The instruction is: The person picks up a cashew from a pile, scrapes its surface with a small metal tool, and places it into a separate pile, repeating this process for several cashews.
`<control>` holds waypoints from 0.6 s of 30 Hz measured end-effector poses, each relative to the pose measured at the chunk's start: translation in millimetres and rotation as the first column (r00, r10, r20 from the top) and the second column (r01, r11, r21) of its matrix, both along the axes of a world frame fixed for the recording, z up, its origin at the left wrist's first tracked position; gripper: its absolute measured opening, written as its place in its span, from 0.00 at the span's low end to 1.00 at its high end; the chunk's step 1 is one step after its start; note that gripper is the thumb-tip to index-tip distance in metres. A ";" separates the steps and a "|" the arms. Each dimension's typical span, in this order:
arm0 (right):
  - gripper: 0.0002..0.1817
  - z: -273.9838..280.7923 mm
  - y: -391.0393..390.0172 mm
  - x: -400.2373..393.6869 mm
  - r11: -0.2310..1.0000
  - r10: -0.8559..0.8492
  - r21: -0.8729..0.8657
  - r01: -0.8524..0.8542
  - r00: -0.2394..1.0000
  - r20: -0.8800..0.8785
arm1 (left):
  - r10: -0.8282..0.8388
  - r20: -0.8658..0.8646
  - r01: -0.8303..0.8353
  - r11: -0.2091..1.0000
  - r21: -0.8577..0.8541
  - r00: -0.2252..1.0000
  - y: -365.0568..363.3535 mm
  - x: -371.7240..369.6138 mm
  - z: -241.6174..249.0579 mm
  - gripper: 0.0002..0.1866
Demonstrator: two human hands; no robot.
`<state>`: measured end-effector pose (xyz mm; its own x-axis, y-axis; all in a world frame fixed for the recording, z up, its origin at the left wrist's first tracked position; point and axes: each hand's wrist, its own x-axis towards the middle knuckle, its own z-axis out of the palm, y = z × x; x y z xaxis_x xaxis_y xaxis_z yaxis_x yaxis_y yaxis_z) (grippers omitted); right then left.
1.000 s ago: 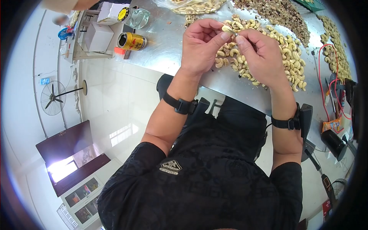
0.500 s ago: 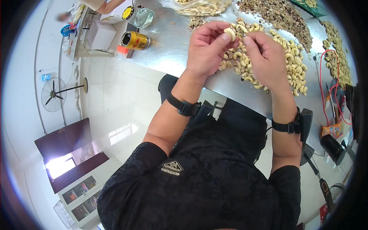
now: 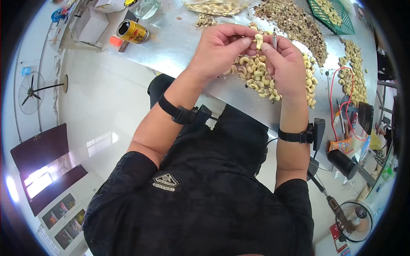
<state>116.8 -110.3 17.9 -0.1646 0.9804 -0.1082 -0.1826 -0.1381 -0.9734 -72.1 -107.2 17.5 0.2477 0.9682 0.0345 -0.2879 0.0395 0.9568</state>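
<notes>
Over the steel table, my left hand (image 3: 220, 53) is closed, pinching a pale curved cashew nut (image 3: 259, 41) between thumb and fingertips. My right hand (image 3: 287, 68) is closed too, its thumb tip right by the lower end of that nut. A slim metal tool (image 3: 274, 38) sticks up from between the right fingers; its other end is hidden in the hand. Beneath both hands spreads a pile of cashew nuts (image 3: 258, 77), partly covered by them.
Brown skin scraps (image 3: 294, 25) lie heaped behind the hands. Further right are more cashews (image 3: 353, 77) and a green basket (image 3: 345, 28) with nuts. A bag of cashews (image 3: 218, 7) is at the back, a yellow can (image 3: 133, 32) at the left. A red cable (image 3: 332, 98) loops at the right.
The view has shifted, so the table and both hands appear further left. The cashew is turned more upright between the fingers, and the metal tool in my right hand now shows clearly.
</notes>
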 end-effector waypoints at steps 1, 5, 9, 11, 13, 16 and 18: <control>0.10 -1.2 0.7 1.4 0.999 0.019 -0.037 -0.021 0.999 -0.041 | -0.013 -0.021 0.014 0.999 0.038 1.000 -0.8 -0.5 1.1 0.16; 0.10 -4.6 1.6 1.8 0.992 0.049 -0.106 -0.065 0.988 -0.148 | -0.053 -0.066 0.061 0.990 0.126 0.996 -4.5 -1.2 4.6 0.17; 0.09 -2.2 0.3 -0.1 0.988 0.075 -0.120 -0.095 0.984 -0.162 | -0.049 -0.078 0.057 0.992 0.109 0.996 -5.0 -2.2 6.2 0.17; 0.09 -3.9 -0.2 -1.2 0.985 0.095 -0.131 -0.116 0.983 -0.155 | -0.012 -0.165 0.025 0.997 0.074 0.986 -7.2 -2.7 8.2 0.17; 0.08 -3.7 1.0 -0.5 0.987 0.077 -0.135 -0.090 0.992 -0.098 | 0.023 -0.290 -0.002 0.998 0.070 0.957 -6.0 0.9 13.4 0.17; 0.06 -1.9 0.2 -0.2 0.990 0.030 -0.132 -0.043 0.995 -0.095 | 0.031 -0.202 0.000 0.988 0.153 0.979 -3.1 2.7 1.6 0.18; 0.07 5.5 2.1 8.1 0.991 0.051 -0.115 -0.062 0.994 -0.098 | 0.044 -0.227 -0.004 0.985 0.172 0.973 -5.1 5.5 5.7 0.17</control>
